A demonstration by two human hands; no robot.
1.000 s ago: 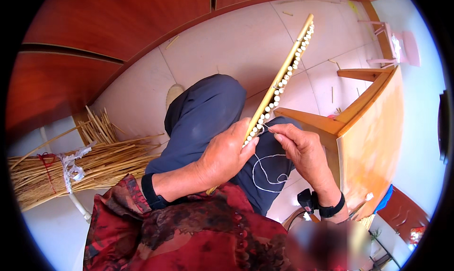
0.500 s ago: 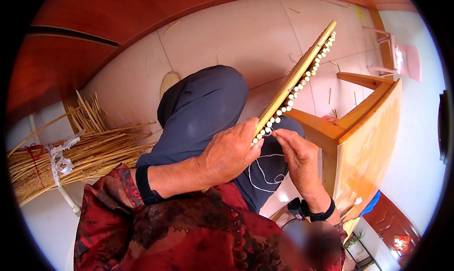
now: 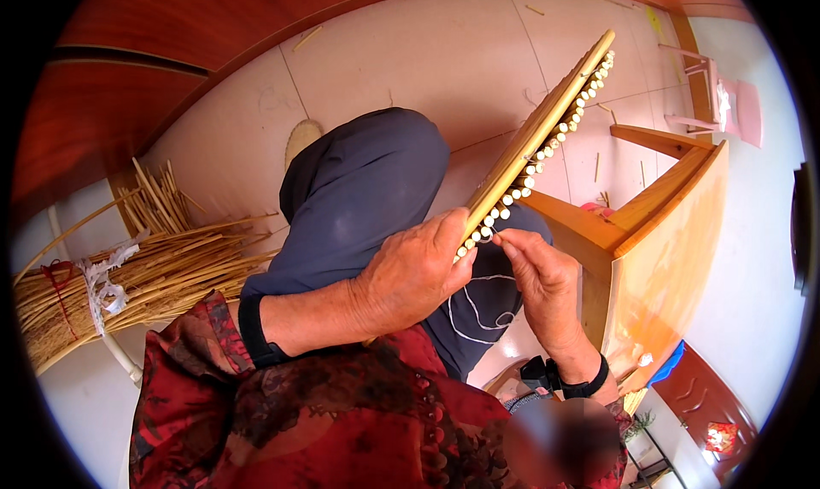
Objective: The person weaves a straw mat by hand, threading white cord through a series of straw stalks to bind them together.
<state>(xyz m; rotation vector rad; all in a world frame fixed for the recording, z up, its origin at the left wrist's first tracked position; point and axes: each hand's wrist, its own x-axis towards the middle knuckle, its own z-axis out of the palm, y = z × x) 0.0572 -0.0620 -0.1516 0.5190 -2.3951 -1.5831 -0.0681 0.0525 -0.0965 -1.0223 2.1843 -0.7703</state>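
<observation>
A panel of yellow plant stalks [image 3: 541, 145] slants up and away to the right, with the round cut ends of the stalks in a row along its right side. My left hand [image 3: 417, 263] is closed around its near end, thumb on top. Beside that end, my right hand [image 3: 547, 271] pinches a white string [image 3: 453, 311] close to the cut ends; whether a needle is in the fingertips is too small to tell. The string hangs in a loose loop over my dark trouser leg. Small bits of string also show along the panel's edge.
A bundle of long dry stalks [image 3: 171, 271], tied with white and red strips, lies at the left. An upturned wooden stool or table [image 3: 662, 233] stands close on my right. Farther off is a pink chair [image 3: 736, 113]. Stalk scraps lie on the tiled floor [image 3: 384, 45].
The panel's far end has risen slightly up and to the right in the picture. Both hands keep their grips and have barely moved.
</observation>
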